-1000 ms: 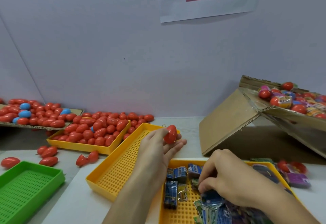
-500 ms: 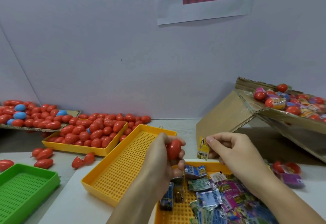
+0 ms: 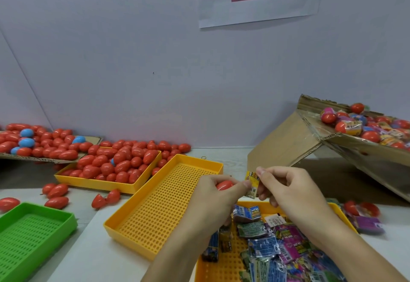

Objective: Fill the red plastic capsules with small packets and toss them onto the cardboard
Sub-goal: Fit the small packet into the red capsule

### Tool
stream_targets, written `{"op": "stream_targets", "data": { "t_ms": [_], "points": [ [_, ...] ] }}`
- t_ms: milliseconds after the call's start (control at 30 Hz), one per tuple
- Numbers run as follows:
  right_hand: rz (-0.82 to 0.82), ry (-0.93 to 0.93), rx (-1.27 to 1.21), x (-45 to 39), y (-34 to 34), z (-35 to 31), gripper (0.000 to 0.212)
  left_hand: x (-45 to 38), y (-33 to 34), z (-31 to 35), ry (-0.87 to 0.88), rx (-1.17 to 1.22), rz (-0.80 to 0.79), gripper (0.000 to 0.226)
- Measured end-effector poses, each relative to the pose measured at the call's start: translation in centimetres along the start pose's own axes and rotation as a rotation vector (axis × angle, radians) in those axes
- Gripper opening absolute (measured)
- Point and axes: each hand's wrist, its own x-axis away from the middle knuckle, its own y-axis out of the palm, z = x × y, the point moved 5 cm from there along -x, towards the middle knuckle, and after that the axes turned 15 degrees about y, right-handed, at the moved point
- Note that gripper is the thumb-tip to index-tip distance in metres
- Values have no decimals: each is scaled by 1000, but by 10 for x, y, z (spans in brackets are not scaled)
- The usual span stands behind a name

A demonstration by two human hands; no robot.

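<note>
left hand grips the slick, rigid red capsule; right hand pinches the light, floppy packet by its edge.

One head-worn wide view, forward and down, close over the table, toward the wall.
</note>
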Motion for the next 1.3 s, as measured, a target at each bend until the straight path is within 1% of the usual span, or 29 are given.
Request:
{"op": "stream_targets", "data": {
  "t_ms": [67, 200, 267, 333, 367, 467, 533, 567, 667, 767, 833, 967, 1100, 1200, 1300],
  "points": [
    [-10, 5, -6, 0, 0, 1, 39, 0, 0, -1, -1, 18, -22, 25],
    [-7, 52, -46, -3, 0, 7, 37, 0, -1, -2, 0, 10, -80, 22],
    [-76, 82, -80, -5, 2, 8, 33, 0, 1, 0, 4, 10, -142, 20],
    [-218, 86, -142, -3, 6, 6, 33, 1, 2, 2, 7, 21, -190, 19],
    [-263, 84, -161, -1, 7, 4, 32, 1, 2, 2, 7, 32, -200, 20],
    [-267, 79, -155, -1, 5, 4, 25, 1, 1, 2, 0, 65, -213, 26],
    [-283, 82, -186, -1, 5, 5, 18, 0, 0, 2, -3, 77, -218, 28],
    [-299, 84, -207, -1, 6, 5, 17, 0, 0, 1, -4, 77, -222, 29],
    [-326, 54, -223, 1, 6, 4, 29, 1, 0, 0, -7, 75, -248, 31],
    [-354, 50, -284, 1, 6, 3, 32, 0, 0, -1, -2, 94, -270, 31],
    [-391, 83, -338, 0, 7, 5, 33, 0, 1, 0, 3, 124, -275, 31],
    [-522, 193, -458, 2, 13, 6, 33, 1, 2, 1, -7, 191, -287, 31],
    [-611, 269, -434, 5, 18, 6, 24, 2, 4, 4, 5, 220, -323, 33],
    [-668, 284, -445, 8, 20, 6, 30, 3, 3, 4, 0, 217, -341, 36],
    [-673, 308, -526, 8, 18, 6, 35, 2, 3, 3, -7, 214, -340, 34]
  ]
}}
